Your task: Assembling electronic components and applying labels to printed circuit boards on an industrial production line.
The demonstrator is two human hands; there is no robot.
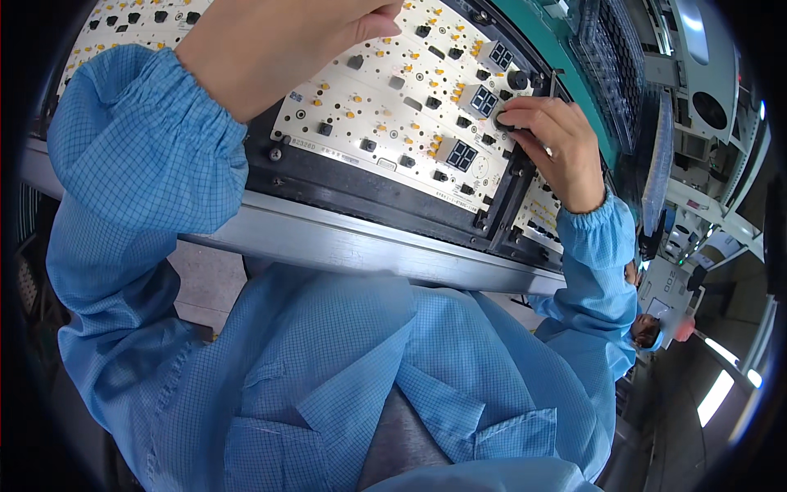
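A white circuit board (328,123) lies in a black carrier frame (352,187), dotted with small black push buttons and yellow parts. Along its right side sit several two-digit displays (461,155) in white housings. My right hand (557,139) is at the board's right edge, with thumb and fingers pinched on a small round black component (502,121) at the board's surface. A similar round black component (517,79) stands just above it. Over the upper part of the board, my left hand (303,37) reaches past the picture's top edge; its thumb shows, but the other fingers are cut off.
A metal rail (352,249) runs along the near side of the carrier. Another board (541,205) lies right of the frame's bar. Black trays (611,61) stand beyond a green surface (537,37) at upper right. A person in blue (648,332) is farther off at right.
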